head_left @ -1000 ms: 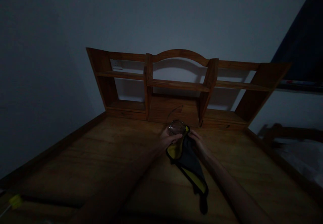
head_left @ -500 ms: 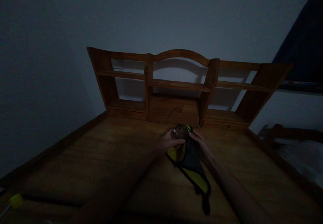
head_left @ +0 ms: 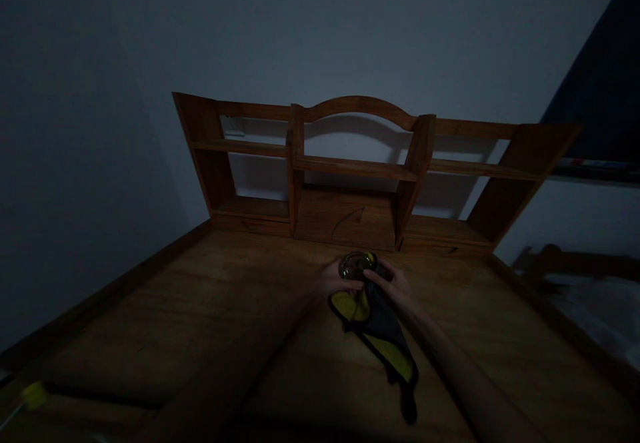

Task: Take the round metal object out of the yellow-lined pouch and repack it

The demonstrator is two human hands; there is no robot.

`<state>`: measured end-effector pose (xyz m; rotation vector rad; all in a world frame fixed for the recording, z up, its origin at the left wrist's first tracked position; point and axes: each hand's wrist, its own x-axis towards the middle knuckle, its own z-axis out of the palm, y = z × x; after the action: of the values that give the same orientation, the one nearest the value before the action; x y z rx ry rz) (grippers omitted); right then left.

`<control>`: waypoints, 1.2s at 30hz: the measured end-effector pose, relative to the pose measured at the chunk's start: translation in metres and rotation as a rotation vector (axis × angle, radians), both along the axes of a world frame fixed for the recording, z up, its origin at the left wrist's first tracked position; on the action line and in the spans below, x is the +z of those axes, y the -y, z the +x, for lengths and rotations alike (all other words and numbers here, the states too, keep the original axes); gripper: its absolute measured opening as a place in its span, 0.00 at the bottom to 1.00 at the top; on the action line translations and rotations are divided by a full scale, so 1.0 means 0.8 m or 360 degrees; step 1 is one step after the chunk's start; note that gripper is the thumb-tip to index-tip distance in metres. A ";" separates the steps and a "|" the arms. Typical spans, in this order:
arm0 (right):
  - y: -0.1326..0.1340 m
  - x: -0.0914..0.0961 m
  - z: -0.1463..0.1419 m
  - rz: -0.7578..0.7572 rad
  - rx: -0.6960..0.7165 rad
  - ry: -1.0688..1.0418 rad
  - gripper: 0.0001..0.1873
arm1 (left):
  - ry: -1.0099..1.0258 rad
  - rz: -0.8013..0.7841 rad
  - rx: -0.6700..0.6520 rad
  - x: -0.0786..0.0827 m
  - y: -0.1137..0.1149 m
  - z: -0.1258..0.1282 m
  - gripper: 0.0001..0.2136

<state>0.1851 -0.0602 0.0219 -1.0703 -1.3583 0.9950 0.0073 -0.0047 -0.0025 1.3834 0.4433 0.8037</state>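
glassware (head_left: 352, 267) gripped in left hand (head_left: 332, 283), cloth (head_left: 382, 314) held against it by right hand (head_left: 395, 286)

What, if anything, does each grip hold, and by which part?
Left grip: a clear round object, by its left side. Right grip: the gray-yellow cloth, by its far end.

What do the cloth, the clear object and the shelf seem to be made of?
Cloth: fabric, perhaps microfibre, matte; it folds and has dark edging.
Clear object: glass or clear plastic, glossy; it shows glints, but the dimness hides which.
Shelf: likely wood, perhaps varnished; brown with faint grain.
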 end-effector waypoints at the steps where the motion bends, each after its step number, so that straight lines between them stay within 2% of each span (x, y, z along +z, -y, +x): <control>1: 0.001 0.001 -0.001 0.0009 -0.0014 0.0027 0.24 | 0.0007 0.0010 0.0015 -0.001 0.000 0.001 0.35; 8: 0.006 0.007 -0.004 0.0037 0.0000 0.0122 0.23 | -0.0030 0.0035 0.0029 -0.001 0.002 0.002 0.35; 15: 0.003 0.006 -0.002 0.0199 -0.0050 0.0288 0.19 | -0.0018 0.0010 0.0026 -0.002 -0.002 0.002 0.34; 21: 0.002 0.004 -0.002 0.0121 -0.0049 0.0225 0.22 | 0.0022 0.0015 0.0012 -0.008 -0.006 0.002 0.33; 28: 0.001 0.005 -0.002 0.0088 -0.0024 0.0181 0.21 | 0.0008 -0.0008 0.0004 -0.001 -0.001 -0.002 0.31; 36: 0.003 0.006 0.000 0.0121 0.0023 0.0220 0.20 | 0.0078 -0.0093 -0.0017 0.001 -0.001 0.000 0.33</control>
<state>0.1848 -0.0624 0.0264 -1.0892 -1.5056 0.8861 0.0070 -0.0036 -0.0015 1.3087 0.4181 0.8082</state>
